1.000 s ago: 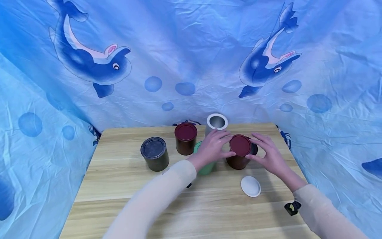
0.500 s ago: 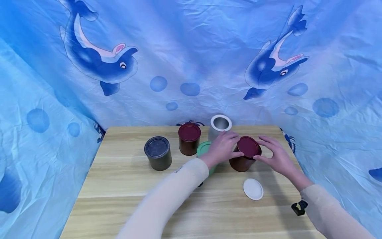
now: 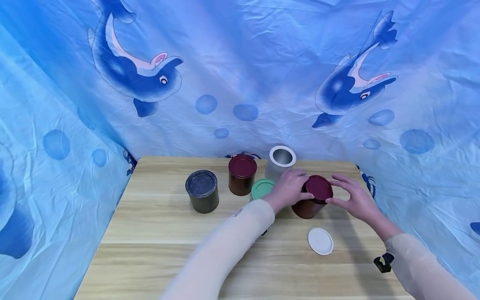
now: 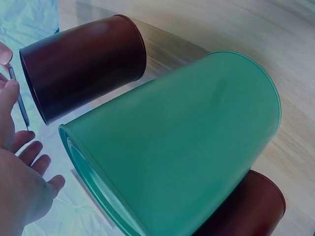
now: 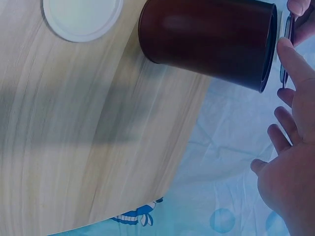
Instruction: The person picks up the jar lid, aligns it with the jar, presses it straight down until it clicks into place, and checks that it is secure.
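On the wooden counter (image 3: 157,233) several cans stand close together against the dolphin-printed blue sheet (image 3: 232,71): a dark can with a grey-blue lid (image 3: 202,191) sits well to the left; a maroon-lidded brown can (image 3: 242,174) stands behind and beside a green can (image 3: 261,188); an open white can (image 3: 281,160) stands at the back, just behind the hands; a loose white lid (image 3: 320,241) lies flat near the front, apart from the cans; the green can crowds the left forearm and touches or nearly touches the brown can being handled, as the left wrist view shows it filling the space beside that can; the handled brown can (image 3: 309,206) stands right of centre, with a maroon lid (image 3: 318,187) at its mouth, and the wrist views show a thin gap between lid and rim; the left hand (image 3: 290,189) pinches the lid's left edge, thumb at the front edge and fingers curled over the back; the right hand (image 3: 354,200) holds the lid's right edge with its fingertips (image 5: 290,54), the other fingers spread loosely; each grip is narrow, closed only on the lid's edge.
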### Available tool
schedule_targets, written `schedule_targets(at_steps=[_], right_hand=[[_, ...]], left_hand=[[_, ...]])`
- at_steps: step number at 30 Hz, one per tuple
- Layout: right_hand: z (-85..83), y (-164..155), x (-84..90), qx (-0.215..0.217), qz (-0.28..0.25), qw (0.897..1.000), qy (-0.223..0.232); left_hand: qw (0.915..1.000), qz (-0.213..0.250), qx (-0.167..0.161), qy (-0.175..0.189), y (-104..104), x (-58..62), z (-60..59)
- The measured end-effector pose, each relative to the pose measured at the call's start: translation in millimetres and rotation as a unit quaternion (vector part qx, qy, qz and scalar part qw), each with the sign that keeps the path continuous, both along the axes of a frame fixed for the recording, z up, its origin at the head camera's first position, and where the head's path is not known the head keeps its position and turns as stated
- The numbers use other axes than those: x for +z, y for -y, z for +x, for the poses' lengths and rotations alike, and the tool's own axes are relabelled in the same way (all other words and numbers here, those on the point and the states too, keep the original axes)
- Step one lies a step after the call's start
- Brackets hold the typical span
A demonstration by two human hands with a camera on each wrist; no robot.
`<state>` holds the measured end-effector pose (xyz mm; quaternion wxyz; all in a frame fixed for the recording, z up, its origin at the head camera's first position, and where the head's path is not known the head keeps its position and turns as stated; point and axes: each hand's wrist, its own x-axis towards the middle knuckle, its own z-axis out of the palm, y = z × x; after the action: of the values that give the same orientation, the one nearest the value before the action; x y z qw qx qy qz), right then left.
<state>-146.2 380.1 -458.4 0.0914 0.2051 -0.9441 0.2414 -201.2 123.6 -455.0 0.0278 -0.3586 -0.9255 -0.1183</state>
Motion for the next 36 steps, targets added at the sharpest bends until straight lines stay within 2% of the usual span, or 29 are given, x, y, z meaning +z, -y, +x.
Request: schedule_targets(at_steps=[6,18,25,36], right_hand=[[-1.0,-4.6,-4.4,0.000,0.004,1.000,0.016],[1.4,-10.3,-5.1,-0.007,0.015,0.999,0.048],[0.0,-9.9,-6.4,0.000,0.019,0.999,0.046],[-4.7,-7.9,-4.9,0.017,0.013,0.999,0.033]], left_hand=[[0.9999,-0.010,0.008,0.006,-4.9,-2.2,1.5],[0.9983,-0.052,0.020,-0.015,-10.3,-3.4,6.7],[0.9987,-0.043,0.027,0.000,-9.3,-6.1,6.8],[0.9975,-0.059,0.040,0.004,-8.7,-9.5,4.4]])
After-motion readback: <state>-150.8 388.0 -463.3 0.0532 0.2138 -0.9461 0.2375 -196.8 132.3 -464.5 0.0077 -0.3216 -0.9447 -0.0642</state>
